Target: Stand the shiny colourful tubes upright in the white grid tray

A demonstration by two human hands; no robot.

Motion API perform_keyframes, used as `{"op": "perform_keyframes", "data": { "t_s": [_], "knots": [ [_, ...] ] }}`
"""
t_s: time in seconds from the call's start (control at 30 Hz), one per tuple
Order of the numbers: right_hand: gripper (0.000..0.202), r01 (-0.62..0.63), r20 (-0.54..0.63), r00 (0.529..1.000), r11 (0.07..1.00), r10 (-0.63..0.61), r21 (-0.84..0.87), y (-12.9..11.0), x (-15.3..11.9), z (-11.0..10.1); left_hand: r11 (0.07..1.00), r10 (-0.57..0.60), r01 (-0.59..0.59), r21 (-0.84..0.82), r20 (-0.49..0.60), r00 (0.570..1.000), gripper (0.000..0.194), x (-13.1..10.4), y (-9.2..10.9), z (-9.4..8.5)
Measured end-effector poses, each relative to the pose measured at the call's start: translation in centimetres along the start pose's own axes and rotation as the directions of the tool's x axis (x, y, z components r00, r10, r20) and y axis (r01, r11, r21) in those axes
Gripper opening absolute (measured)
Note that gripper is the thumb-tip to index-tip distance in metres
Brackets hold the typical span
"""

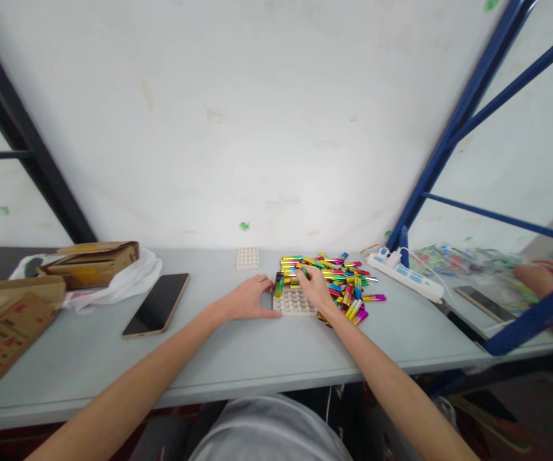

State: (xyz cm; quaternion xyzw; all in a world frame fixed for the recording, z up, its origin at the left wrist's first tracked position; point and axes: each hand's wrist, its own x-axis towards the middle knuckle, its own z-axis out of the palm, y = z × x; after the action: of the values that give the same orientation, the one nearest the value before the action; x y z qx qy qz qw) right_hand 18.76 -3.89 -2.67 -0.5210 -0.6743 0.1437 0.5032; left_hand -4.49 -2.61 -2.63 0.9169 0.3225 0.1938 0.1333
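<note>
A white tray [296, 306] with rows of round holes lies on the grey table in front of me. Several lighters [279, 285] with shiny green-yellow bodies stand in its far left corner. My left hand [250, 298] rests at the tray's left side, thumb and fingers spread apart at its edge. Over the far part of the tray, my right hand [313, 288] is closed on a lighter [304, 273], of which only a green end shows. Beside and behind that hand spreads a pile of shiny multicoloured lighters [348, 291].
A smaller white holed tray [248, 257] lies near the wall. To the left are a phone [157, 305], a white plastic bag [135, 278] and cardboard boxes [98, 262]. A power strip [406, 275] and blue frame [442, 160] stand right; another person's hand [538, 276] is beyond.
</note>
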Motion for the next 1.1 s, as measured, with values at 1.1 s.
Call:
{"op": "perform_keyframes", "data": {
  "t_s": [1.1],
  "knots": [
    [0.043,0.424,0.461,0.849,0.851,-0.257,-0.308,-0.9,-0.8,-0.4,0.999,0.012,-0.012,-0.048,0.008,1.0,0.072,0.4,-1.0,0.3]
  ]
}}
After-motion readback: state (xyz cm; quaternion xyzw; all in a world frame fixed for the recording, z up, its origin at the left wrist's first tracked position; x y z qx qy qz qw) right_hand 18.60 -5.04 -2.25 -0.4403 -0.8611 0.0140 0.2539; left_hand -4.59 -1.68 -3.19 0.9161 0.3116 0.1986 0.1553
